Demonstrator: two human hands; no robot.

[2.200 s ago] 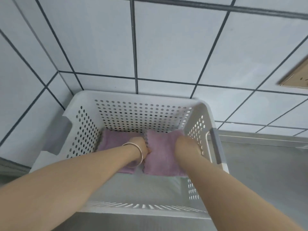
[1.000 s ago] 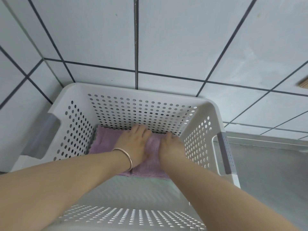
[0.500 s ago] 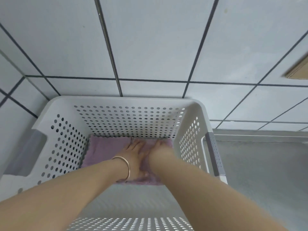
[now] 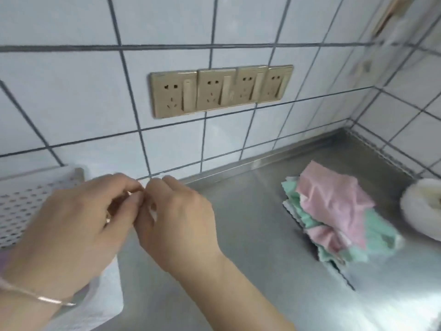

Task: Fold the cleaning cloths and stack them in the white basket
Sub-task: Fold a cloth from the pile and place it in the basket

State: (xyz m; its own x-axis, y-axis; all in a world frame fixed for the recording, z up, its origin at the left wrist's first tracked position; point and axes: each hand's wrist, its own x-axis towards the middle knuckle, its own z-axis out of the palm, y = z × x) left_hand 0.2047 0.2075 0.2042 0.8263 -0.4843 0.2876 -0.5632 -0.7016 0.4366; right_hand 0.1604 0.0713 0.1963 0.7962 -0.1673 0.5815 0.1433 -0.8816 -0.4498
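The white perforated basket [image 4: 28, 199] sits at the left edge, mostly out of frame, and its inside is hidden by my arm. A loose pile of pink and green cleaning cloths [image 4: 334, 216] lies on the steel counter at the right. My left hand [image 4: 71, 225], with a thin bracelet on the wrist, hovers over the basket's right rim. My right hand [image 4: 176, 220] is beside it above the counter. The fingertips of both hands meet, curled, with nothing held in them.
A steel counter [image 4: 250, 235] runs along a white tiled wall. A row of gold wall sockets [image 4: 219, 90] is above it. A white round object [image 4: 422, 211] sits at the far right edge, beside the cloth pile, near the tiled corner.
Both hands have come out of the basket, leaving the purple cloths inside. The view has swung right, from the basket to the counter and the cloth pile.
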